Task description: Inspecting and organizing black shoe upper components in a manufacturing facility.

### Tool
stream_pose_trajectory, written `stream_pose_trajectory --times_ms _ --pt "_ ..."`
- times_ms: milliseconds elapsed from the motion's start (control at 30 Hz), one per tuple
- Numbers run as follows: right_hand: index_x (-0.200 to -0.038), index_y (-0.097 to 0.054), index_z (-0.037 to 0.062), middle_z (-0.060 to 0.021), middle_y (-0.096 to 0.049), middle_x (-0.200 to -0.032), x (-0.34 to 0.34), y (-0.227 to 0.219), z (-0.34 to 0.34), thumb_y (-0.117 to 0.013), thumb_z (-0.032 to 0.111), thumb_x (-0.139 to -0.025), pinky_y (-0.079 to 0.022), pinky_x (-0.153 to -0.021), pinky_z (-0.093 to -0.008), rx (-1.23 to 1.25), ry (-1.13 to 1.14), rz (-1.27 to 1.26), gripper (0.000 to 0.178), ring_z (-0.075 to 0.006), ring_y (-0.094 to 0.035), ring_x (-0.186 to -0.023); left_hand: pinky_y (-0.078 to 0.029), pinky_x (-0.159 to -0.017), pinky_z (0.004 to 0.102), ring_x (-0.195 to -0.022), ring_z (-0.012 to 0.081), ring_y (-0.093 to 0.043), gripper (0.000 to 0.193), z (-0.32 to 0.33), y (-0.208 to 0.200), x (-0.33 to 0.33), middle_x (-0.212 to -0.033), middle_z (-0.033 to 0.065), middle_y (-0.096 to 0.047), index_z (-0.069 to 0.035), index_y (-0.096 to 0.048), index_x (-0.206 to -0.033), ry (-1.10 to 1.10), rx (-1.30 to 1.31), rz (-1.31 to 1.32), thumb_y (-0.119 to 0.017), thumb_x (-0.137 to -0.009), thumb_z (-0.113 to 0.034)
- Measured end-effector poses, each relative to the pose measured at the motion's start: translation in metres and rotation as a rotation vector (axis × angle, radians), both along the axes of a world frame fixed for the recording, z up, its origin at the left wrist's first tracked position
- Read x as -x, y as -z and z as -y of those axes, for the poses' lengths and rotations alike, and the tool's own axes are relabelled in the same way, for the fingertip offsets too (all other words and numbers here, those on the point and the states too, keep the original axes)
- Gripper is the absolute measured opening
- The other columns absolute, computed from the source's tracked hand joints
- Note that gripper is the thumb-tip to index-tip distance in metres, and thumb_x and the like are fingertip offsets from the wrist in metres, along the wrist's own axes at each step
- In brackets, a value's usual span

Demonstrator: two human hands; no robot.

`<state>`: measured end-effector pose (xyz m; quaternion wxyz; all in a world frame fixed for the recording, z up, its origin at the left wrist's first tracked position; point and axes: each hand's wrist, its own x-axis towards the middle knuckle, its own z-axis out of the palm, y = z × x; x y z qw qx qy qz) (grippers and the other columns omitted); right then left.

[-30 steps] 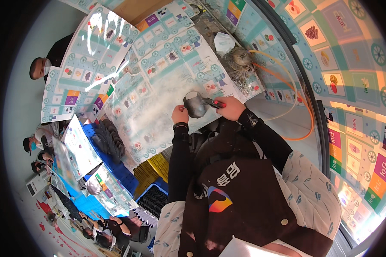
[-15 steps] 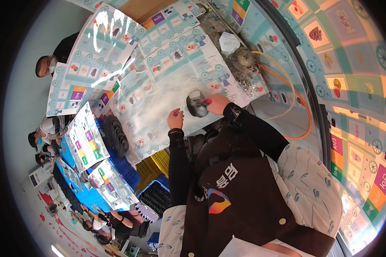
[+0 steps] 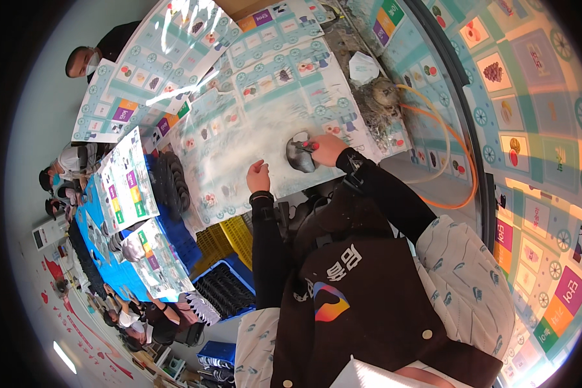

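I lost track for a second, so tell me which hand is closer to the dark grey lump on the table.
The right hand: it rests against the dark grey lump, holding a red-handled tool over it. The left hand lies apart on the patterned table cover, off to the lump's left.

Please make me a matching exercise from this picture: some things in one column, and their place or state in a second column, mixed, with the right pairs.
Things:
1. left hand
2. right hand
3. grey object
4. orange hose

Places or states:
A. curves past the table's right edge
B. empty, resting on the printed table cover
C. lies on the cover under the right hand
D. grips a small red tool

Pairs: 1-B, 2-D, 3-C, 4-A
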<state>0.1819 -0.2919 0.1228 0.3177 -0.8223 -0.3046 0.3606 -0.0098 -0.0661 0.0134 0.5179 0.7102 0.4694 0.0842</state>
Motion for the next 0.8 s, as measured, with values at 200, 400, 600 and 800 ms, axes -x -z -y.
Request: stream_pose_trajectory --times_ms 200,400,600,800 --pt "-0.092 -0.074 0.0026 -0.0276 -0.069 -0.093 -0.006 -0.001 -0.001 -0.055 0.018 -0.074 -0.052 -0.083 -0.0522 0.117 -0.292 0.009 0.03 -0.0441 -0.067 -0.091 -0.054 -0.074 0.0297 -0.08 0.0173 -0.07 0.034 0.006 0.0 -0.008 -0.093 0.0118 -0.075 0.001 -0.071 -0.113 -0.026 -0.039 0.005 -0.069 -0.085 -0.018" --pt "-0.108 -0.066 0.0054 -0.0235 -0.067 -0.095 -0.024 -0.019 0.018 -0.058 0.022 -0.082 -0.05 -0.085 -0.0504 0.018 -0.267 0.075 0.031 -0.0441 -0.063 -0.093 -0.054 -0.08 0.0367 -0.092 0.0255 -0.07 0.07 0.021 -0.002 -0.029 -0.103 0.018 -0.072 0.003 -0.058 -0.131 -0.051 -0.164 -0.128 -0.078 -0.08 -0.041" --pt "-0.119 -0.054 0.003 -0.0253 -0.064 -0.097 -0.015 0.0 0.086 -0.055 0.012 -0.088 -0.051 -0.079 -0.0544 0.069 0.236 0.265 0.032 -0.0456 -0.063 -0.092 -0.034 -0.109 0.0621 -0.126 0.039 -0.052 0.138 0.107 -0.058 -0.103 -0.136 0.025 -0.051 0.002 -0.015 -0.157 0.261 -0.248 -0.772 -0.078 -0.061 -0.076" --pt "-0.128 -0.053 0.0047 -0.0252 -0.062 -0.114 -0.017 0.102 0.135 -0.058 0.002 -0.085 -0.048 -0.089 -0.0529 0.126 0.298 0.418 0.043 -0.046 -0.058 -0.11 -0.027 -0.115 0.0606 -0.134 0.0426 -0.044 0.134 0.116 -0.059 -0.111 -0.144 0.0276 -0.044 0.003 -0.013 -0.157 0.2 -0.28 -0.808 -0.086 -0.061 -0.056"
